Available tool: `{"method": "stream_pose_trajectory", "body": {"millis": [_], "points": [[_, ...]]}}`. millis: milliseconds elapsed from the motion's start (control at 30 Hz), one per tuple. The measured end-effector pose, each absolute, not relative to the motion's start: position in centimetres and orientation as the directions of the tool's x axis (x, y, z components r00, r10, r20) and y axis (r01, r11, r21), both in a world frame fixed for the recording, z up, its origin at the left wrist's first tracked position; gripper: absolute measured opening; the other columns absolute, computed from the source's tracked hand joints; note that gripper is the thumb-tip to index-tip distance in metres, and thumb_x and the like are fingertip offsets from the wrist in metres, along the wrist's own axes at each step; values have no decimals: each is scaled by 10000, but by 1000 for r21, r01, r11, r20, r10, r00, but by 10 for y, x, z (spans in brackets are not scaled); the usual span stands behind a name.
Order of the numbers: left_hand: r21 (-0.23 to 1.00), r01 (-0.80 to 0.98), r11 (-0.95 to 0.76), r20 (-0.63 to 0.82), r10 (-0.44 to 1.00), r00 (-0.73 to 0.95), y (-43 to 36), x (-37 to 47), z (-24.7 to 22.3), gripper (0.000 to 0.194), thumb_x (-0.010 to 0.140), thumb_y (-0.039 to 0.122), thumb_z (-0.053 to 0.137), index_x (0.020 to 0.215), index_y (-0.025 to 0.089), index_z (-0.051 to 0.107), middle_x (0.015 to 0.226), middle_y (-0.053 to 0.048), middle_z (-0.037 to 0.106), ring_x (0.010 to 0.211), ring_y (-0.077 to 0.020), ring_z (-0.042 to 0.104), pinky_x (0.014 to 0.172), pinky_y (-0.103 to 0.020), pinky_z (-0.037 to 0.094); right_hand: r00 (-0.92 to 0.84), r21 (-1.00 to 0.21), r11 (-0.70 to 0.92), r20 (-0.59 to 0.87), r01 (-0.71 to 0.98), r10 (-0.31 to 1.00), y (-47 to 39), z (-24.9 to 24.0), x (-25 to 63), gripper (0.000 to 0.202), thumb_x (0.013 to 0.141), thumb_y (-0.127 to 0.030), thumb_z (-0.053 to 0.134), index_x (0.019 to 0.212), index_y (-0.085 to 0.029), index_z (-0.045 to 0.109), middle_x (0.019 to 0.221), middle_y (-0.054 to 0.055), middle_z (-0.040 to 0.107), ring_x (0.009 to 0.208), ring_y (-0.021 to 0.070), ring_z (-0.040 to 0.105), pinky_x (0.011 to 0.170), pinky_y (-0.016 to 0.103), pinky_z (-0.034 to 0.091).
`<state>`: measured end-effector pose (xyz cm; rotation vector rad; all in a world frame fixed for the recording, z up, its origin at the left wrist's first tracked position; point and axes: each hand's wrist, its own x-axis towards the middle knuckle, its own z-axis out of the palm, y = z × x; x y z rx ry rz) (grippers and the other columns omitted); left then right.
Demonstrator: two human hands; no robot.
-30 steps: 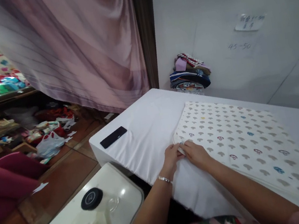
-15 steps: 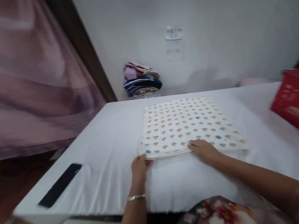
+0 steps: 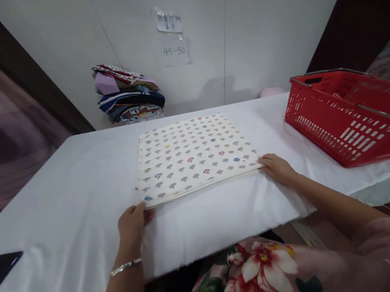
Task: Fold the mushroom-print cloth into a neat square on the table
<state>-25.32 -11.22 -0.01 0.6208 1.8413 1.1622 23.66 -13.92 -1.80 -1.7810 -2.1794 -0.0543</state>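
In the head view, the 2 hands, left (image 3: 132, 226) and right (image 3: 278, 169), pinch the near corners of the folded printed cloth (image 3: 196, 153), flat on the surface (image 3: 200, 224) between and beyond them; uneven pulling could skew its layers.

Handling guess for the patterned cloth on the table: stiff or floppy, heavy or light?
The patterned cloth lies thin and flat, so it will probably droop if lifted by one edge. The near edge shows more than one layer, so layers might slide or open if only the top is gripped. It looks like thin fabric, so likely light for its spread.
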Motion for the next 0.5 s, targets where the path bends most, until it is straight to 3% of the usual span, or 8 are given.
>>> {"method": "stream_pose_trajectory", "body": {"millis": [167,233,367,500], "points": [[841,190,507,-348,774,-529,-111,-257,1,115,723,276,580,735,161,575,557,-15,617,545,-178,617,565,-289,514,-70,-295,165,307,941,949,-140,-21,225,287,875,-251,421,1060,-215,638,1085,76,576,941,206,573,794,317,473],[828,297,475,-266,799,-539,-111,-260,2,151,721,313,553,739,166,580,564,-21,623,576,-194,623,591,-303,505,-58,-356,190,348,915,936,-139,-21,223,279,879,-243,413,1031,-218,645,1067,65,577,913,192,586,800,310,474],[581,687,437,-83,871,-484,-114,-259,6,216,746,344,478,748,166,600,685,-83,670,722,-257,634,661,-346,467,-111,-334,220,317,917,942,-138,-24,225,263,867,-229,423,989,-225,656,1026,61,584,873,195,598,759,308,483],[419,794,441,-23,879,-477,-119,-252,10,419,794,377,455,1129,137,528,964,-150,676,886,-301,624,703,-371,453,-150,-242,224,287,944,946,-141,-25,230,269,877,-257,422,999,-223,660,1033,77,602,880,217,599,731,327,486]]}}
